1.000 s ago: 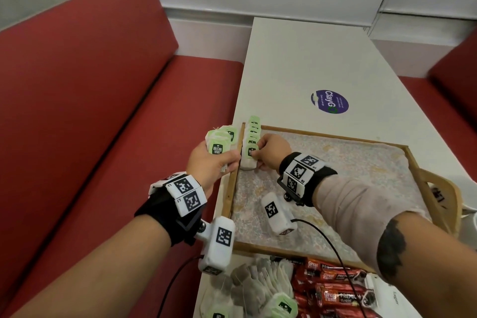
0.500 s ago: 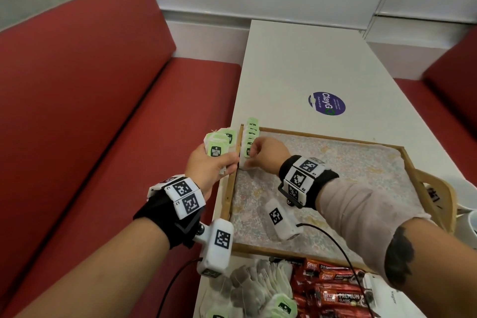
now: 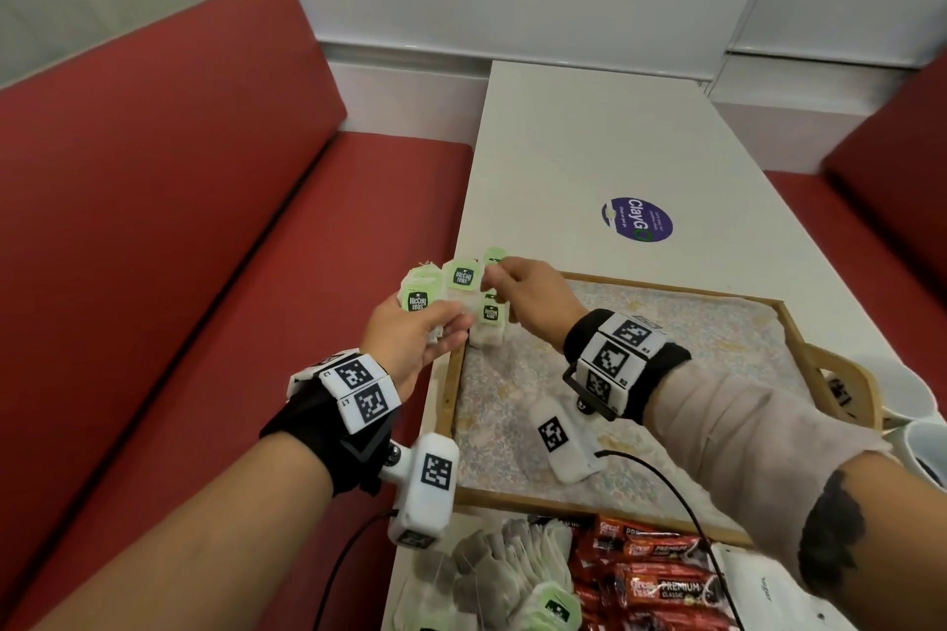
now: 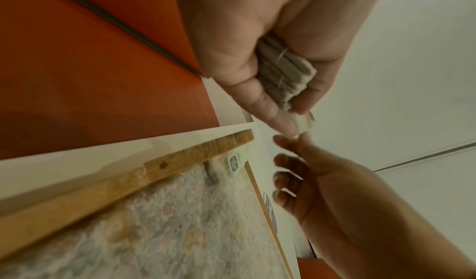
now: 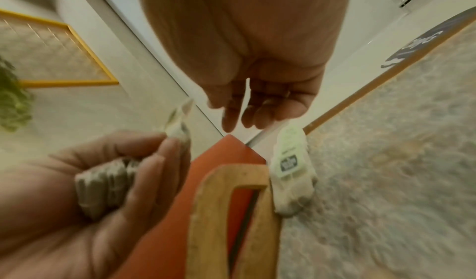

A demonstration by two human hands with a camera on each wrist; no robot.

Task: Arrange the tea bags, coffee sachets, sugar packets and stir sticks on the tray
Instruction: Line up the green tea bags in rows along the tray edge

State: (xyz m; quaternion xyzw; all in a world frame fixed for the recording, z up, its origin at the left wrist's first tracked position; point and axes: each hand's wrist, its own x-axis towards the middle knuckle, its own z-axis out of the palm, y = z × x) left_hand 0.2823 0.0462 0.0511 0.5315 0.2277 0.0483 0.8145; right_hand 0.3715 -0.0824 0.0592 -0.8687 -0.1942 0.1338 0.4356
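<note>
Red bench seats flank the narrow white table [image 3: 589,138] as I look down through the head view: the wooden tray [image 3: 789,323] sits in front of me, and a short row of tea bags [image 3: 490,318] leans in its far left corner. My left hand [image 3: 410,338] grips a stack of tea bags [image 3: 435,287] just outside the tray's left rim, green tags fanned upward. My right hand [image 3: 533,297] reaches across to that stack; whether its fingertips have a tag yet I cannot tell from here. More loose tea bags [image 3: 512,574] and red coffee sachets [image 3: 651,574] wait on the table at the near edge. Over to the left wrist view: thumb and fingers are curled round the grey stack, and the right fingers hang just below it, loosely bent, touching nothing I can confirm. Now the right wrist view, blurred: fingers relaxed and parted, empty as far as I can see. So I judge this the tea-bag step, mid-row. Next calls for pinching one tag cleanly, peeling a single bag off, and standing it against the row.
</note>
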